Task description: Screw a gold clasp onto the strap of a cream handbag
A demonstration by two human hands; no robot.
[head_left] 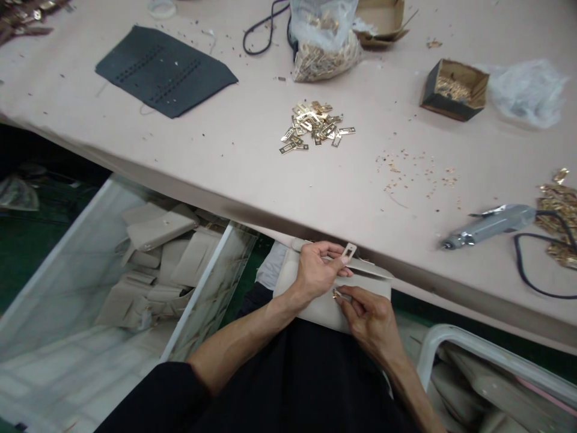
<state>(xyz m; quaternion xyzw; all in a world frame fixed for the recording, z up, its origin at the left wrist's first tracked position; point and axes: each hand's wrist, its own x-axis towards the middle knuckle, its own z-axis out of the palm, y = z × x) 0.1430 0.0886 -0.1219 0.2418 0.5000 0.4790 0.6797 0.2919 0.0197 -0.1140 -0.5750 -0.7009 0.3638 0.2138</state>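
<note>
A beige handbag (pixel 315 310) lies across my lap against the table's edge. Between the thumb and fingers of my left hand (pixel 318 270) is a small pale slotted plate (pixel 348 251), held up over the bag. It has a rectangular opening; I cannot tell whether it is joined to the bag's flap (pixel 367 269). My right hand (pixel 367 313) is closed at the bag's front, thumb and forefinger pinching a small gold metal fitting (pixel 335 294). Whether that fitting is fixed to the bag is hidden by the fingers.
Gold slotted plates (pixel 313 123) are heaped on the table (pixel 252 156). An electric screwdriver (pixel 491 227) lies at right, near more gold parts (pixel 559 210). A small box (pixel 454 90) holds tiny gold pieces. A bin (pixel 198 294) of beige bags stands at left, another bin (pixel 446 331) at right.
</note>
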